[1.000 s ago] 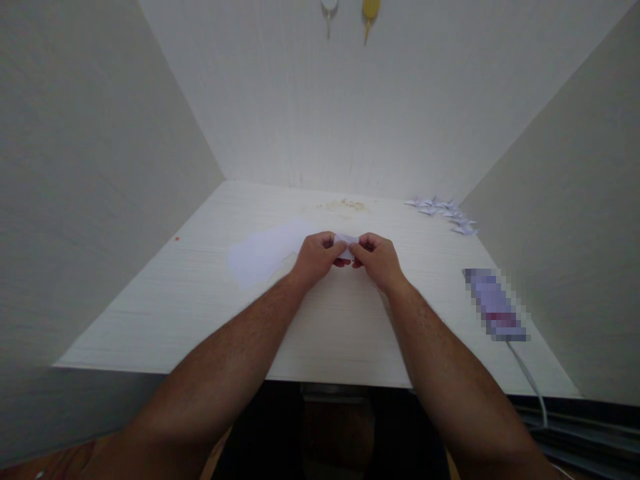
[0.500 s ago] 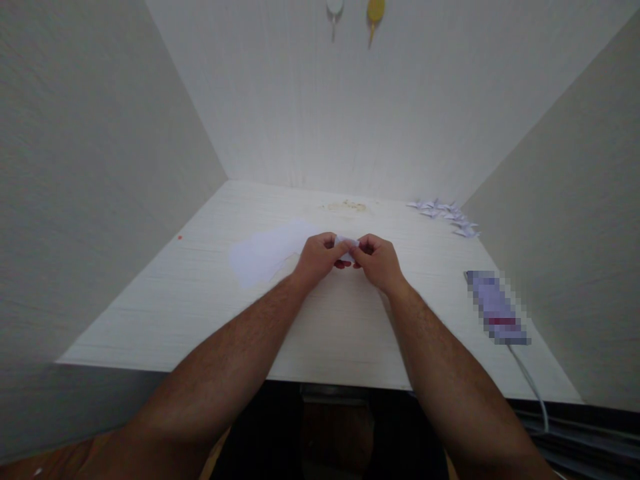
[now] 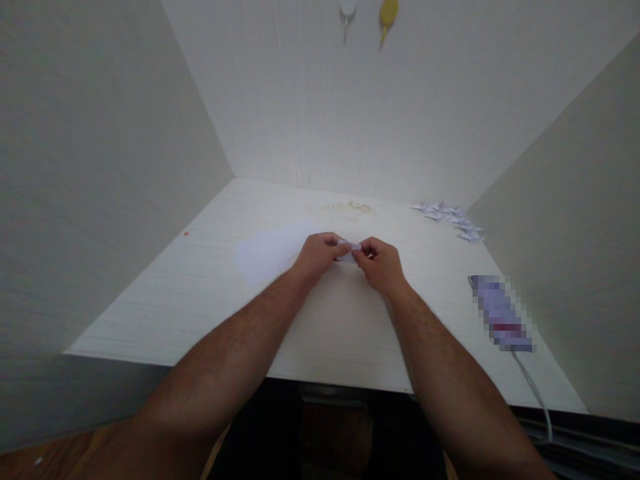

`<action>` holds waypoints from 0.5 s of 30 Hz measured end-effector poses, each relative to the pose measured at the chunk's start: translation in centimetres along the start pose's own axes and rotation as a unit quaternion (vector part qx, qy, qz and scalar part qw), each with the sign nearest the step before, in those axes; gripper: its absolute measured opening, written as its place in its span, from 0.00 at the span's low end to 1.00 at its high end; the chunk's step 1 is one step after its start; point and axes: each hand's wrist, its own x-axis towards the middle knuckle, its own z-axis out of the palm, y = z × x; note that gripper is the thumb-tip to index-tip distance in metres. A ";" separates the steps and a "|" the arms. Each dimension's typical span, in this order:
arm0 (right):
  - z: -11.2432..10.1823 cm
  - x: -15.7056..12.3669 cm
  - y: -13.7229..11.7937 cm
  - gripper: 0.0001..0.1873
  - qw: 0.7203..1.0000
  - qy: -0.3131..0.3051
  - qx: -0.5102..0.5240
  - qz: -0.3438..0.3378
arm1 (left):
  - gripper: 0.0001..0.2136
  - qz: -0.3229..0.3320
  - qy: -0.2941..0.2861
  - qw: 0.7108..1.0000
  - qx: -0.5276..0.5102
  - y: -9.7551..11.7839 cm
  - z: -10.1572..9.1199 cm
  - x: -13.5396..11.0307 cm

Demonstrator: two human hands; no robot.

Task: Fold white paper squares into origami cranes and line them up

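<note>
Left hand (image 3: 323, 252) and right hand (image 3: 383, 263) close in a touch tighter than a second ago, so less of the small paper piece (image 3: 349, 248) shows. Biggest thing is one desk (image 3: 200, 293), pale matte wood grain. One flat white sheet (image 3: 267, 253) lies just left of the left hand. Both hands pinch the small paper piece between thumb and fingertips over the middle of the desk. It's a white folded strip, mostly hidden. One blurred flat rectangle (image 3: 501, 313) sits near right, with one grey cable (image 3: 535, 393). Far right is a cluster of pointy folded paper bits (image 3: 450, 217), too small to count. Two hooks hang on the far wall, a white hook (image 3: 347, 10) and a yellow hook (image 3: 387, 12).
</note>
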 end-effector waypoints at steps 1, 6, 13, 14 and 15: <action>0.0 0.0 0.0 0.08 1.000 -0.002 0.002 0.000 | 0.09 -0.003 -0.001 1.000 -0.001 -0.1 -0.1 0.1; -0.2 0.0 -0.4 0.08 1.000 -0.012 0.005 0.010 | 0.08 -0.011 -0.007 1.000 -0.007 -0.1 -0.4 0.2; -0.4 0.1 -0.3 0.08 1.000 -0.009 0.006 0.019 | 0.07 -0.034 -0.012 0.998 -0.058 0.2 -0.1 0.2; -0.4 0.2 -0.3 0.08 1.000 -0.007 0.011 0.026 | 0.07 -0.036 -0.012 0.997 -0.062 0.2 0.0 0.1; -0.4 0.2 -0.3 0.08 0.999 -0.006 0.022 0.037 | 0.08 -0.034 -0.012 0.997 -0.066 0.3 0.1 0.1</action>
